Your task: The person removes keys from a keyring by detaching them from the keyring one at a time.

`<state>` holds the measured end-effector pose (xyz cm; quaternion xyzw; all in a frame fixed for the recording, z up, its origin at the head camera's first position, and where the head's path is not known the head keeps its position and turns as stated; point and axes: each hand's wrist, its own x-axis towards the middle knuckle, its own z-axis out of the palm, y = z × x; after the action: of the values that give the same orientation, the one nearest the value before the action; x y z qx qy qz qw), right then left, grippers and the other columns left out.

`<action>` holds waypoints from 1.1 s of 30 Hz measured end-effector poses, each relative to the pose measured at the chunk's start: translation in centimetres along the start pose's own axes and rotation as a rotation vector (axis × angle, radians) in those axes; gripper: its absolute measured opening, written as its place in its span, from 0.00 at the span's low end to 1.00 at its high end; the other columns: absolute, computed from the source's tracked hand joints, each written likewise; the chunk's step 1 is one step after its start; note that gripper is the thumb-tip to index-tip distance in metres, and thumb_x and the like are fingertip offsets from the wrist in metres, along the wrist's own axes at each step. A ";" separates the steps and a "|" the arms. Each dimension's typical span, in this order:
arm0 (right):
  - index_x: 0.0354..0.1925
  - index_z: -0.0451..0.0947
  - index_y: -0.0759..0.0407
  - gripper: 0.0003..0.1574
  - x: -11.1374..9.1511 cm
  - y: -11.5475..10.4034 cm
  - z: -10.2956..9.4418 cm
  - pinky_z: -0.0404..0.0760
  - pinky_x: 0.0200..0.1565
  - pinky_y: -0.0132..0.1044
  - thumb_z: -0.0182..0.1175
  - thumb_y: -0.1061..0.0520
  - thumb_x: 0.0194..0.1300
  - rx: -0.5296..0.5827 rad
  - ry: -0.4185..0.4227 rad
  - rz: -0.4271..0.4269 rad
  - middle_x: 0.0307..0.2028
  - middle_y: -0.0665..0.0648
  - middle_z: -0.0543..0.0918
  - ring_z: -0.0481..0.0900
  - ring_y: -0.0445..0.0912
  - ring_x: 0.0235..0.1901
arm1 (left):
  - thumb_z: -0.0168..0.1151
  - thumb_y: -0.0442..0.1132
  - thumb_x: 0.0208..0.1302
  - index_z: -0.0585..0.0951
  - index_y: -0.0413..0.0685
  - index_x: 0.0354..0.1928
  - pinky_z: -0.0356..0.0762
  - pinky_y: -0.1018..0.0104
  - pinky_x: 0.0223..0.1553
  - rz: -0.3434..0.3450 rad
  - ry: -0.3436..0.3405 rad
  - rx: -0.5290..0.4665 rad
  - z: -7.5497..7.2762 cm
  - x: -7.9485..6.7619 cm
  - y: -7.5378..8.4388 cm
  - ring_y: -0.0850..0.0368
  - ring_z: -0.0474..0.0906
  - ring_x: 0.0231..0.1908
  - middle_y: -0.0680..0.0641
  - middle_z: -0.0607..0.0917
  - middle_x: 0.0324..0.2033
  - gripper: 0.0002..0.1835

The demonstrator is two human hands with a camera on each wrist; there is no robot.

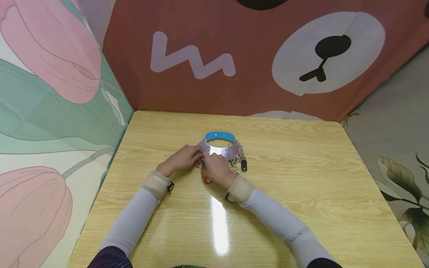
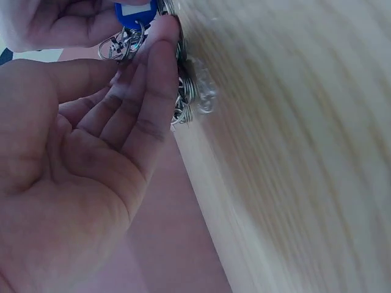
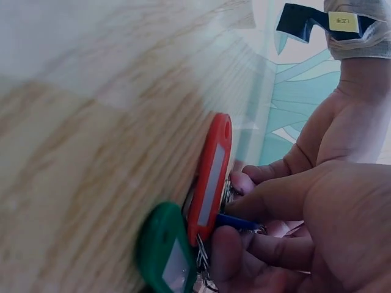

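Note:
A metal key-holder plate [image 1: 231,150] with a blue handle [image 1: 219,135] lies on the table, split rings lining its edge. My left hand [image 1: 182,158] is at the plate's left edge, its thumb and fingers pinching the metal rings [image 2: 128,44]. Close beside it, my right hand [image 1: 218,170] covers the near edge and pinches a blue key tag [image 2: 135,13] that hangs from a ring. Below the right fingers in the right wrist view are a red key tag [image 3: 211,177] and a green key tag [image 3: 162,247]. From the plate's right side hangs a black key tag [image 1: 244,165].
The wood-grain table [image 1: 301,186] reaches back to a brown printed backdrop [image 1: 251,82]. A floral cloth [image 1: 43,130] borders the left side. Each wrist wears a beige band [image 1: 155,183] with a small dark camera mount [image 1: 170,186].

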<state>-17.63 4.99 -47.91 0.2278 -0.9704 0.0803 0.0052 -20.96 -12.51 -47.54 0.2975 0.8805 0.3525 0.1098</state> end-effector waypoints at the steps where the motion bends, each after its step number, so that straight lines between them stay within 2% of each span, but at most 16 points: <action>1: 0.18 0.72 0.53 0.17 0.0 0.1 0.0 0.84 0.22 0.45 0.67 0.58 0.61 0.002 -0.002 0.000 0.20 0.57 0.82 0.82 0.51 0.20 | 0.53 0.30 0.81 0.80 0.39 0.39 0.78 0.69 0.29 0.008 0.004 0.009 0.0 0.1 0.0 0.58 0.82 0.25 0.45 0.86 0.24 0.10; 4: 0.19 0.72 0.52 0.18 0.0 0.4 0.0 0.84 0.23 0.46 0.67 0.58 0.62 0.014 -0.009 -0.002 0.21 0.57 0.82 0.81 0.51 0.21 | 0.54 0.30 0.80 0.80 0.39 0.37 0.77 0.68 0.29 0.028 0.017 0.028 0.2 0.2 -0.2 0.61 0.80 0.23 0.47 0.85 0.22 0.10; 8: 0.19 0.72 0.52 0.18 -0.1 0.7 -0.2 0.83 0.23 0.47 0.65 0.60 0.63 0.076 -0.015 -0.018 0.21 0.56 0.82 0.81 0.50 0.21 | 0.55 0.31 0.80 0.81 0.40 0.36 0.77 0.68 0.30 0.021 0.027 0.030 0.3 0.4 -0.4 0.63 0.79 0.23 0.49 0.85 0.21 0.10; 16: 0.16 0.67 0.49 0.23 -0.4 1.6 -0.9 0.70 0.16 0.36 0.64 0.63 0.63 0.221 -0.007 -0.055 0.14 0.48 0.73 0.71 0.41 0.15 | 0.55 0.31 0.80 0.82 0.38 0.39 0.78 0.69 0.28 -0.033 0.039 -0.039 0.3 0.4 -0.6 0.59 0.82 0.23 0.48 0.86 0.22 0.09; 19: 0.17 0.69 0.50 0.21 -0.5 2.0 -1.3 0.66 0.16 0.34 0.63 0.62 0.64 0.245 0.008 -0.060 0.14 0.46 0.71 0.69 0.40 0.15 | 0.55 0.32 0.80 0.82 0.37 0.40 0.76 0.69 0.27 -0.046 0.058 -0.041 0.3 0.5 -0.5 0.60 0.81 0.22 0.49 0.86 0.22 0.10; 22: 0.23 0.78 0.53 0.13 -0.6 2.5 -1.4 0.66 0.18 0.34 0.63 0.62 0.65 0.265 0.035 -0.059 0.15 0.47 0.73 0.69 0.40 0.16 | 0.55 0.33 0.80 0.83 0.38 0.40 0.75 0.69 0.26 -0.054 0.080 -0.039 0.3 0.4 -0.4 0.62 0.79 0.21 0.50 0.85 0.21 0.09; 25: 0.36 0.86 0.58 0.05 -0.7 3.0 -1.5 0.68 0.19 0.34 0.63 0.62 0.67 0.305 0.055 -0.051 0.19 0.48 0.79 0.71 0.39 0.17 | 0.57 0.33 0.79 0.83 0.39 0.40 0.75 0.70 0.25 -0.067 0.106 -0.046 0.3 0.3 -0.1 0.63 0.77 0.20 0.50 0.85 0.22 0.08; 27: 0.44 0.88 0.61 0.09 -0.8 3.2 -1.5 0.70 0.20 0.34 0.64 0.62 0.67 0.330 0.071 -0.047 0.22 0.50 0.83 0.72 0.39 0.17 | 0.59 0.33 0.78 0.84 0.39 0.40 0.75 0.70 0.24 -0.069 0.127 -0.049 0.3 0.3 0.1 0.63 0.77 0.20 0.50 0.86 0.22 0.08; 29: 0.47 0.88 0.64 0.12 -0.9 3.4 -1.6 0.71 0.21 0.35 0.64 0.62 0.68 0.353 0.083 -0.043 0.24 0.53 0.85 0.73 0.39 0.17 | 0.61 0.33 0.77 0.85 0.39 0.40 0.77 0.69 0.25 -0.069 0.154 -0.036 0.4 0.3 0.4 0.63 0.77 0.21 0.50 0.86 0.23 0.07; 33: 0.49 0.88 0.65 0.14 -1.0 3.7 -1.7 0.68 0.20 0.34 0.63 0.62 0.69 0.381 0.108 -0.036 0.23 0.53 0.84 0.70 0.39 0.16 | 0.64 0.33 0.73 0.87 0.40 0.41 0.80 0.68 0.30 -0.068 0.212 -0.008 0.6 0.4 0.8 0.63 0.78 0.24 0.50 0.87 0.26 0.05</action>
<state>-18.39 8.95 -46.85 0.2372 -0.9318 0.2744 0.0156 -20.66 -11.48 -47.36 0.2282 0.8953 0.3815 0.0294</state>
